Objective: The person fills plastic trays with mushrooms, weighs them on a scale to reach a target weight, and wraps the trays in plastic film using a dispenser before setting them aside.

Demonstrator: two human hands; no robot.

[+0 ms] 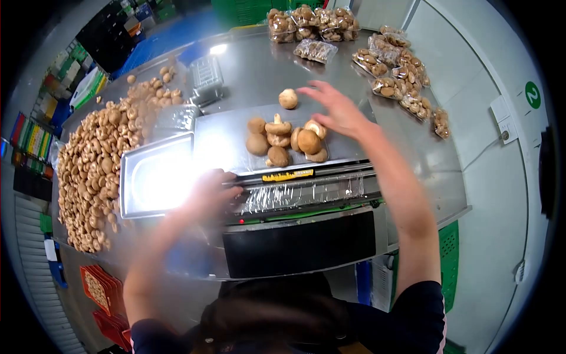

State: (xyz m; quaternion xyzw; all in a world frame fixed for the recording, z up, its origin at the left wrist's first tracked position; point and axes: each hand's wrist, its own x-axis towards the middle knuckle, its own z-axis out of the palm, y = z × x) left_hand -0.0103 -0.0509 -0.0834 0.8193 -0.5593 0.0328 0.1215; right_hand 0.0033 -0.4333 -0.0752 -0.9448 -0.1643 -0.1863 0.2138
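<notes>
My right hand [343,113] is over the steel work surface with its fingers spread. Its fingertips are close to a lone shiitake mushroom [288,98], and its thumb is beside a loose group of mushrooms [309,141]. That group sits on the flat plate of a wrapping machine [224,127]. At the front of the plate, near the left end of the cling film [300,197], is my left hand [211,192]. Motion blurs this hand, so what its fingers hold, if anything, does not show. A yellow label strip [288,175] lies between the plate and the film.
A large heap of mushrooms [94,171] covers the left side. Between it and the plate are a shiny metal tray [127,203] and a stack of clear plastic trays [206,76]. Wrapped mushroom packs [389,88] lie at the back right, near a white wall [454,65].
</notes>
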